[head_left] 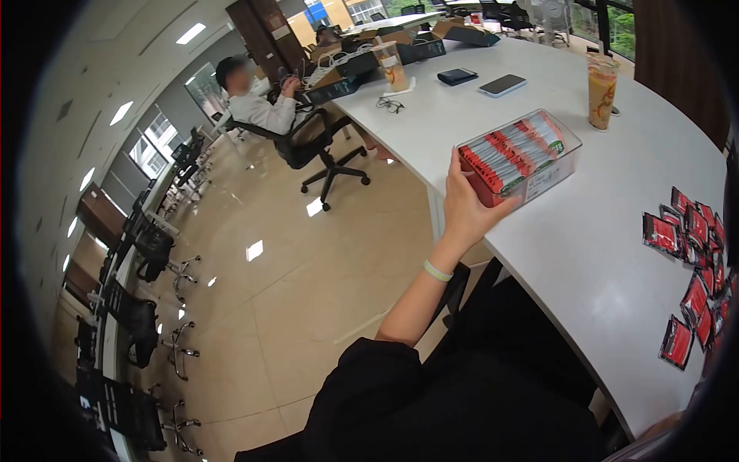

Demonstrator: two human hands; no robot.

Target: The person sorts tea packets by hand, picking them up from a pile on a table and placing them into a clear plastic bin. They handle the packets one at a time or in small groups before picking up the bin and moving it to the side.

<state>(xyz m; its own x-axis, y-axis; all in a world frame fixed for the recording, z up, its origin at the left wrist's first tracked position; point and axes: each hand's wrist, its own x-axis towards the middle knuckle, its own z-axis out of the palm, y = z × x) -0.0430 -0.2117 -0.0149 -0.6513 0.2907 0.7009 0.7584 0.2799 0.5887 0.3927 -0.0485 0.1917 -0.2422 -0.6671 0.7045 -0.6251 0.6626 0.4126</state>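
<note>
My left hand (471, 206) grips the near end of a clear plastic box (556, 171), its thumb along the front side and its fingers at the far side. Tightly packed rows of red and white sachets (512, 151) fill the box, which rests on the white table. To the right, a loose pile of red sachets with black edges (697, 239) lies spread on the tabletop. A bit of skin, perhaps my right forearm (662, 426), shows at the lower right edge; my right hand itself is out of sight.
On the white table (554, 254) are a phone (503, 85), a dark wallet (457, 76), glasses (390, 105) and two drink cups (602, 92) (394, 73). Open boxes with cables (339, 81) stand farther back. A seated person (265, 108) is beyond the table's left edge.
</note>
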